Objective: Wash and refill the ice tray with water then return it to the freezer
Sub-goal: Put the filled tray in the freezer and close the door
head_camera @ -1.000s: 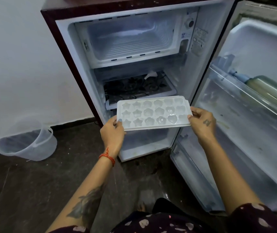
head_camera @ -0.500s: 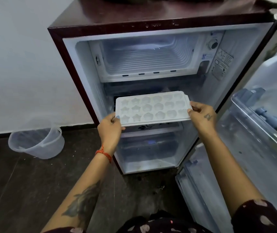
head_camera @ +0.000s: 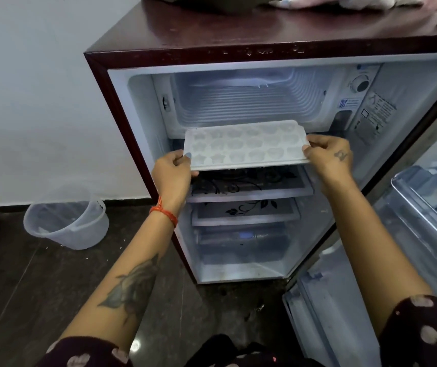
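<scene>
A white ice tray [head_camera: 246,145] with star- and flower-shaped cells hangs level in front of the small fridge, just below the mouth of the freezer compartment [head_camera: 249,102]. My left hand [head_camera: 172,172] grips the tray's left end, thumb on top. My right hand [head_camera: 327,157] grips its right end. The freezer compartment stands open and looks empty, with ribbed walls. I cannot tell whether the cells hold water.
The fridge door [head_camera: 421,207] is swung open on the right, with shelves. Glass shelves [head_camera: 249,189] with a black floral print sit under the tray. A clear plastic bucket [head_camera: 66,223] lies tilted on the dark floor at left. Cloth lies on the fridge top [head_camera: 238,27].
Both hands have lifted the tray from the level of the lower shelf up to just below the freezer opening. The view has tilted up and moved closer to the fridge.
</scene>
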`<state>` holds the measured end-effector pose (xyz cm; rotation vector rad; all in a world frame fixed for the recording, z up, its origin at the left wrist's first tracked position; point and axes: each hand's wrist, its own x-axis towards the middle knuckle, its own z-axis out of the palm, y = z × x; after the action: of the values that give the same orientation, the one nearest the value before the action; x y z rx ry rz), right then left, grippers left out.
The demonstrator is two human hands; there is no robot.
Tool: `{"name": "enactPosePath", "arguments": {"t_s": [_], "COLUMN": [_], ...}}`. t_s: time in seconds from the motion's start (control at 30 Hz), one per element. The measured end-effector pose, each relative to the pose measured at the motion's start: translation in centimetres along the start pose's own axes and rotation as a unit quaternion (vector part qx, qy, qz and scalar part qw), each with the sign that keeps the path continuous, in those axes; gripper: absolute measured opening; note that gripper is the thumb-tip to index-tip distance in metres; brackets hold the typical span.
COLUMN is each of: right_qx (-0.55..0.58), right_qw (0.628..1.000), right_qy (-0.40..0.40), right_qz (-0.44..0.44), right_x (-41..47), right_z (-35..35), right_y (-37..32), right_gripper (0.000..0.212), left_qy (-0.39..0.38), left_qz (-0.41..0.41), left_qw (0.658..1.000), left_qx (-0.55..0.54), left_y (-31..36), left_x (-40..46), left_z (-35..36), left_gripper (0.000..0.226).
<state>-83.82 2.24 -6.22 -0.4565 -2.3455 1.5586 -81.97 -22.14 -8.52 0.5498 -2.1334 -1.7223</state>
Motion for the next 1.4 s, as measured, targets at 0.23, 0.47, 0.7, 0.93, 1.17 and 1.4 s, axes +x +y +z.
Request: {"name": "enactPosePath", "arguments": {"t_s": [0.23, 0.47, 0.7, 0.93, 1.17, 1.4], "right_qx": [0.04, 0.07, 0.089, 0.064, 0.005, -0.063], "right_qw": [0.999, 0.997, 0.995, 0.996, 0.998, 0.997], "right_qy": [0.022, 0.022, 0.021, 0.048, 0.05, 0.049], "right_qz": [0.027, 0.021, 0.027, 0.036, 0.022, 0.017], "right_x": [3.4, 6.4, 9.8, 12.7, 14.6, 16.0], "right_z": [1.3, 3.0, 4.5, 5.9, 7.0, 7.8], "right_y": [-0.8, -1.4, -1.2, -0.7, -0.9, -0.3], "right_gripper": [0.033, 0.025, 0.016, 0.024, 0.039, 0.015], "left_qy": [-0.005, 0.018, 0.037, 0.043, 0.054, 0.054], "left_qz": [-0.054, -0.096, -0.119, -0.131, -0.138, -0.13], "left_qw": [0.995, 0.982, 0.961, 0.949, 0.943, 0.949], "left_qx": [-0.08, -0.159, -0.245, -0.283, -0.297, -0.284], "left_y": [0.8, 0.6, 1.8, 1.6, 1.7, 2.0], "left_x": [3.8, 6.8, 8.4, 10.2, 10.8, 10.8], "left_z": [1.6, 3.6, 5.3, 6.8, 7.7, 7.9], "left_gripper": [0.027, 0.029, 0.022, 0.027, 0.034, 0.033]}}
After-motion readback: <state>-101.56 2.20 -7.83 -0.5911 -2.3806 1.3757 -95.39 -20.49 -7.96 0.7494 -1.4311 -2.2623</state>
